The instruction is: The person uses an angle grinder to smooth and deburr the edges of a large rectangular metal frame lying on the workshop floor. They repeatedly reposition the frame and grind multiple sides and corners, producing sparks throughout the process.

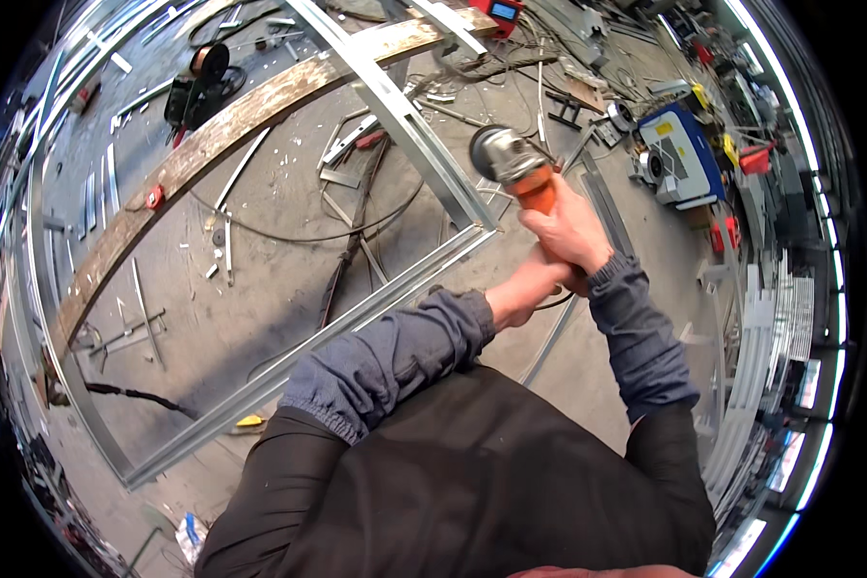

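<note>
Floor (289, 207) of grey concrete stretches beneath a big metal frame (356, 315); a worn wooden plank (222, 135) passes under one bar. A blue-and-white machine (684, 149) stands to the right. Near the frame's corner, the right hand (580, 226) wraps around an orange-bodied grinder (517, 166); the left hand (528, 289) meets the right, its grip hidden. A small red object (155, 197) sits on the plank
</note>
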A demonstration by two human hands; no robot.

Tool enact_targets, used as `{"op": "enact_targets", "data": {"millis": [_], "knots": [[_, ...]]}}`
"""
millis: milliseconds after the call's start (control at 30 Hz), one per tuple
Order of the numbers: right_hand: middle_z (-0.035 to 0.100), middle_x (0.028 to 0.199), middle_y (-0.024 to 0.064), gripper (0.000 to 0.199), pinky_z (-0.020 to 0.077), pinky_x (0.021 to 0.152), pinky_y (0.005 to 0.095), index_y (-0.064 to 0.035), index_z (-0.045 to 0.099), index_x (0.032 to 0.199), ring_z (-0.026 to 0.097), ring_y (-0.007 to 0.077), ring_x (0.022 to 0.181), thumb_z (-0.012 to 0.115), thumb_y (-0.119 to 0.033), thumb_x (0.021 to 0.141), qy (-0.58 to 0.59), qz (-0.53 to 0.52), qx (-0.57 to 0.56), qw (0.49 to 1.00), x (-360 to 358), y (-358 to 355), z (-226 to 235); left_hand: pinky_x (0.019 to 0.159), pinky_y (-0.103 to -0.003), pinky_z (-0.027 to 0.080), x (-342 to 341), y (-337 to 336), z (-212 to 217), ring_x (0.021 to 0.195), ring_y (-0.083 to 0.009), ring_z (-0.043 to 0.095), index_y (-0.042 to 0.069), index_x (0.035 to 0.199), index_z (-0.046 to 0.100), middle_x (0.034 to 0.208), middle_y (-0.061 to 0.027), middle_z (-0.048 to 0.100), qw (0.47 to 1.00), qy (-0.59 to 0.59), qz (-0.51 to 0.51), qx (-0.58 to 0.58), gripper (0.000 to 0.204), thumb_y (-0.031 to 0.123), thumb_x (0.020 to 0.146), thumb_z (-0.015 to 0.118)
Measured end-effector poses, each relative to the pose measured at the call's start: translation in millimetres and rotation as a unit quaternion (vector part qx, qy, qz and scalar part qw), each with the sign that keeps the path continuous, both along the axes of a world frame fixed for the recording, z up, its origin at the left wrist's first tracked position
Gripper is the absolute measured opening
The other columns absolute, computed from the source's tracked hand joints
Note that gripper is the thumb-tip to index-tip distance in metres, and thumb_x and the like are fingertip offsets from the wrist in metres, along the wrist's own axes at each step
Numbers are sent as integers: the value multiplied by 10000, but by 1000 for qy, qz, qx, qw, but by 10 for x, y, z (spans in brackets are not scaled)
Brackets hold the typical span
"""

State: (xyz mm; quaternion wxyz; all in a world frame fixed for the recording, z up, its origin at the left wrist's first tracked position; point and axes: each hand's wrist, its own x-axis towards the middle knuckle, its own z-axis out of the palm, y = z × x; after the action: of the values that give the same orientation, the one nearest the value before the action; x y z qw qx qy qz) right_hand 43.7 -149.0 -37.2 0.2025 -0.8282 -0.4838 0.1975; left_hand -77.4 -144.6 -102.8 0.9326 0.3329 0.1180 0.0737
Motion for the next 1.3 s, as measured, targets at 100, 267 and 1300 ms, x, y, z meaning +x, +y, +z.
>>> {"op": "enact_targets", "data": {"millis": [100, 267, 1300], "knots": [[698, 1025, 286, 575, 537, 859, 497, -5, 536, 1256, 680, 454, 975, 687, -336, 811, -72, 124, -198, 970, 215, 708, 32, 1020, -398, 429, 359, 399, -52, 1046, -166, 631, 112, 1149, 654, 1110, -15, 688, 994, 24, 17, -103, 249, 101, 903, 620], [714, 1026, 245, 517, 552, 882, 459, 10, 558, 1178, 696, 407, 999, 725, -294, 794, -138, 293, -280, 904, 370, 1261, -607, 982, -430, 495, 763, 527, -598, 1044, -163, 634, 115, 1184, 662, 1156, 5, 693, 969, -7, 115, -220, 232, 148, 954, 654], [777, 926, 8, 276, 586, 720, 399, -206, 800, 961, 757, 226, 877, 809, -282, 696, -385, 561, -458, 572, -911, 1569, -2452, 895, -475, 567, -382, 502, -1507, 1455, -290, 362, 121, 1550, 359, 1604, -78, 374, 977, 48, 158, -137, 669, 529, 1027, 445]]}}
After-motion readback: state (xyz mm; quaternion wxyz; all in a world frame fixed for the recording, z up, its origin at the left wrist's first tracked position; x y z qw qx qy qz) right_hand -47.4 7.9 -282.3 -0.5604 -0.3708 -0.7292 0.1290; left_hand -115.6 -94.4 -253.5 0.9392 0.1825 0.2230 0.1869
